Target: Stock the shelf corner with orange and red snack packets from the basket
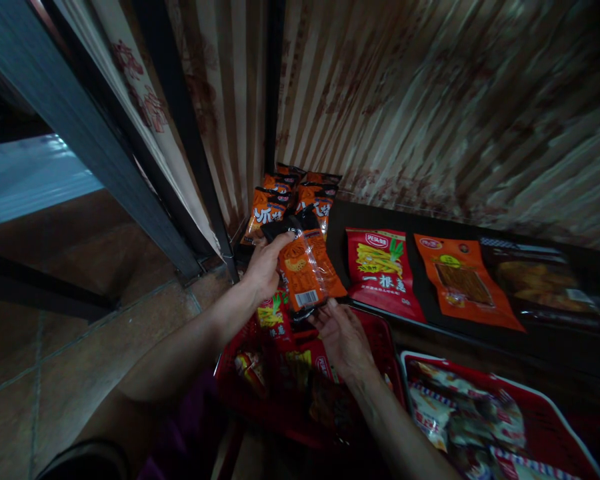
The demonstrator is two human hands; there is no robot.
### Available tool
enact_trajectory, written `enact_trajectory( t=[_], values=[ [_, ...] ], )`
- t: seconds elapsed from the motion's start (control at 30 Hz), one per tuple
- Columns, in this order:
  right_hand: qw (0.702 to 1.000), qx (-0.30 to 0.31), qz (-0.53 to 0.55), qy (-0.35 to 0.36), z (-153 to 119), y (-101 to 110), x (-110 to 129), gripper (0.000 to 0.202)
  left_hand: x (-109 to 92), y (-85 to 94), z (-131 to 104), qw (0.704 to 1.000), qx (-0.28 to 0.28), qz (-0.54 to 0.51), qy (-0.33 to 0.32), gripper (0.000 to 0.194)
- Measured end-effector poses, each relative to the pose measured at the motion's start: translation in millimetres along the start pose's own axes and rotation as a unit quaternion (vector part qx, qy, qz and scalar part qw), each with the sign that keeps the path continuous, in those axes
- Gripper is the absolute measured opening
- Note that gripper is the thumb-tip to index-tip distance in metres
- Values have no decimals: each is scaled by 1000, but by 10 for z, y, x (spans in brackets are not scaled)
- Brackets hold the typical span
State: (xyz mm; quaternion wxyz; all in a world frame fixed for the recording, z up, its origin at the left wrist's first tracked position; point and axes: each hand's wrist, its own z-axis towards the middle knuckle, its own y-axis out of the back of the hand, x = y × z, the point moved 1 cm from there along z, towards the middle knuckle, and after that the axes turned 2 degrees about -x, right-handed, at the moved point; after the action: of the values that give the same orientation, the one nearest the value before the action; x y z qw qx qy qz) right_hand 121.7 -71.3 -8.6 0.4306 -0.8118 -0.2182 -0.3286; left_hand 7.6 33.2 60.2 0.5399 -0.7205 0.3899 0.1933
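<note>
My left hand [266,268] is closed on the upper left edge of an orange and black snack bag [307,267], whose barcode side faces me. At the bag's lower edge my right hand [344,338] grips the corner with its thumb on top and the fingers partly hidden. Just behind it, several matching orange bags [267,210] stand in rows in the shelf corner. Below my hands is a red basket [390,340] with red snack bags [273,320] and other packets in it.
On the dark shelf [337,233] to the right lie a red snack bag [383,270], an orange packet [463,277] and a dark packet [543,277]. A second red basket [545,400] holds white packets. Metal posts [180,120] rise on the left.
</note>
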Motion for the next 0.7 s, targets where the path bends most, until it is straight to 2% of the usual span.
enact_trajectory(
  t=[0.2,0.33,0.57,0.7],
  values=[
    [999,12,-34,26,11,7,-16,35,-34,26,12,998,-3,16,61,16],
    [995,29,-83,42,-6,15,-24,35,-33,50,27,997,-3,12,78,14],
    [990,10,-120,80,-3,23,-29,35,-2,37,16,997,70,-3,21,32],
    [985,16,-146,94,-1,32,-31,31,13,49,25,997,73,-2,13,34]
  ],
)
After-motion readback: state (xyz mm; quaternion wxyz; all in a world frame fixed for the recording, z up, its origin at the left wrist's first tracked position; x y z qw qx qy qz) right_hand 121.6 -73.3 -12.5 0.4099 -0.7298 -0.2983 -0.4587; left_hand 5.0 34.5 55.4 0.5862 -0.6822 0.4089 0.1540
